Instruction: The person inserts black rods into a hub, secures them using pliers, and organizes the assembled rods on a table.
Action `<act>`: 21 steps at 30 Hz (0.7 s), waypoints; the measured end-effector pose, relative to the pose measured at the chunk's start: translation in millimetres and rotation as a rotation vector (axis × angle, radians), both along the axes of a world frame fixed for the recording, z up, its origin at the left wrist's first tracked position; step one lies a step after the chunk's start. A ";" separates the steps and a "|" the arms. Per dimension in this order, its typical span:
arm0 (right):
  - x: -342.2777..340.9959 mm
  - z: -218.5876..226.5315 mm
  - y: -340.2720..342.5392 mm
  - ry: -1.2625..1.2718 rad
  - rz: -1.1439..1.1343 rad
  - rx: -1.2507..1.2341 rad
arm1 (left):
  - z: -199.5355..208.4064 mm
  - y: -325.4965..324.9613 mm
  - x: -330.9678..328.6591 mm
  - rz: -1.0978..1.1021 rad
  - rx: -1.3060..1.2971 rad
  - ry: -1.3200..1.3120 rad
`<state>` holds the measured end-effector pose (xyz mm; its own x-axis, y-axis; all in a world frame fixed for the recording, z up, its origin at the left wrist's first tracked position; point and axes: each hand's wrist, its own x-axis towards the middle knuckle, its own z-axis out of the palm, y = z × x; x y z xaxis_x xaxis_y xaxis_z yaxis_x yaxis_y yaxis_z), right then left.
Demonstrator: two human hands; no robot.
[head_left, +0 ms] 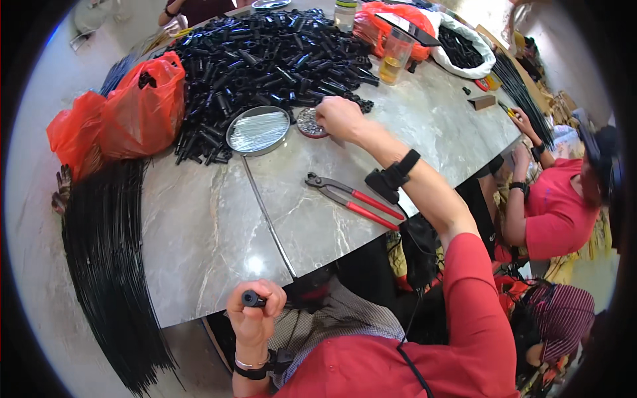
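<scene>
My left hand point(245, 326), near the table's front edge, is closed around a short black tubular part point(252, 298) whose round open end faces up. My right hand point(342, 118) reaches across the table, its fingertips down in a small round dish point(312, 135) of tiny shiny pieces. Those fingers are drawn together; what they pinch, if anything, is hidden. Just left of that dish stands a round metal tin point(247, 153) with thin silvery rods point(259, 129) in it. Pincers with red handles point(369, 200) lie on the table below my right forearm.
A large heap of black tubular parts point(265, 63) covers the far table. Red plastic bags point(142, 109) and a bundle of long black strands point(106, 245) are at left. A glass with yellowish liquid point(390, 68) and a white sack point(488, 63) stand far right. A co-worker point(557, 212) sits at right.
</scene>
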<state>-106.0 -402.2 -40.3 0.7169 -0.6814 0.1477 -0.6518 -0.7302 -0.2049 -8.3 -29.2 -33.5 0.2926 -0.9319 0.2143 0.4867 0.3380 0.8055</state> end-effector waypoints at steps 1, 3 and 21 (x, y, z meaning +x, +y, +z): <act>0.4 -2.4 -0.4 0.005 -0.013 0.002 | -1.1 0.6 1.5 0.003 0.003 -0.055; 0.6 -7.0 -1.2 -0.038 0.045 -0.045 | -2.0 -0.5 1.7 -0.015 0.007 -0.040; -28.3 36.9 30.9 -0.611 -0.082 0.688 | -2.3 0.2 -11.6 0.013 0.000 -0.057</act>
